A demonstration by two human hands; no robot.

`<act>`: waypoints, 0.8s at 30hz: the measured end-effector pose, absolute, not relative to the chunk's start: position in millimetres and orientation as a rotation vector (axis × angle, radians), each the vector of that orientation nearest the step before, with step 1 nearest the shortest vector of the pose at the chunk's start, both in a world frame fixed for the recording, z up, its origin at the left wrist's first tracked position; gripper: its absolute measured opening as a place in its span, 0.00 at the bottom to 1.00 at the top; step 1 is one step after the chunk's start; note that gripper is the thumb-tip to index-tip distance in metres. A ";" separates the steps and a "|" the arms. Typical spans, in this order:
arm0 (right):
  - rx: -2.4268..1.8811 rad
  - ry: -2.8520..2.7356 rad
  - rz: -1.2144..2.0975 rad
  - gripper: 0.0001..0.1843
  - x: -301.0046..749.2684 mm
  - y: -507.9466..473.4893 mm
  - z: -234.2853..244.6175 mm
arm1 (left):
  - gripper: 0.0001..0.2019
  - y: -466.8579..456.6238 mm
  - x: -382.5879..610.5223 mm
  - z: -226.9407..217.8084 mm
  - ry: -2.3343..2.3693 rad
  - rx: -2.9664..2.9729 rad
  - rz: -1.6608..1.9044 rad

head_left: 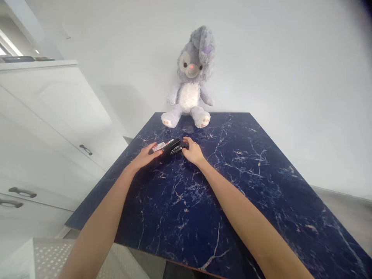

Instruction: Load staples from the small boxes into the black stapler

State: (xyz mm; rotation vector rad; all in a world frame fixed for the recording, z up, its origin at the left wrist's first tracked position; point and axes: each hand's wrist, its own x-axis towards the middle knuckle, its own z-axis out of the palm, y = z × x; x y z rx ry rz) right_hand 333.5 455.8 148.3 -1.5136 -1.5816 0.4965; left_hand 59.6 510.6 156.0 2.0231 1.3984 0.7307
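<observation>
Our two bare forearms reach up from the bottom edge over a dark blue, white-veined counter. At their far ends, we have a black stapler lying aslant on the counter, metal showing at its right end, with a small white and red box just beside its far left side. Our left hand is at the stapler's left end, thumb against it and fingers by the box; we cannot tell whether they grip anything. Our right hand is at the stapler's right end, its fingers parted and curved, holding nothing. Beyond, a gray plush toy sits against the pale wall. On our left stands a white cabinet with dark handles.
</observation>
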 end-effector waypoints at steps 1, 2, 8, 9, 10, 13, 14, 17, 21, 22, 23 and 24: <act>-1.519 -1.565 0.502 0.32 333.8 455.4 149.0 | 0.40 512.4 58.1 154.5 1.391 2.020 0.707; -1.521 -1.558 0.504 0.31 333.9 455.2 149.4 | 0.40 513.8 57.1 153.8 1.388 2.021 0.678; -1.545 -1.524 0.431 0.31 332.9 458.0 147.1 | 0.41 514.8 56.8 159.0 1.377 2.006 0.649; -1.569 -1.491 0.409 0.31 333.1 458.8 146.6 | 0.41 514.4 57.1 160.1 1.369 1.996 0.646; -1.597 -1.454 0.392 0.30 333.4 459.4 146.3 | 0.42 513.9 57.3 160.9 1.361 1.985 0.646; -1.650 -1.381 0.345 0.28 334.4 459.7 146.8 | 0.43 512.7 58.2 162.2 1.358 1.956 0.655; -1.652 -1.385 0.327 0.27 334.6 459.2 147.2 | 0.43 512.2 58.5 162.4 1.366 1.945 0.661; -1.649 -1.483 0.267 0.24 333.7 456.1 147.5 | 0.41 508.9 59.0 163.7 1.380 1.922 0.686; -1.691 -1.678 0.138 0.22 328.5 449.3 147.1 | 0.29 501.9 59.3 169.1 1.374 1.958 0.678; -1.708 -1.712 0.082 0.22 326.7 447.1 147.4 | 0.28 500.5 59.4 170.7 1.373 1.972 0.690; -1.717 -1.748 0.020 0.22 324.8 444.9 148.0 | 0.27 499.6 59.5 172.1 1.370 1.976 0.724; -1.717 -1.791 -0.042 0.21 323.0 442.7 148.8 | 0.27 499.1 59.7 173.2 1.375 1.961 0.787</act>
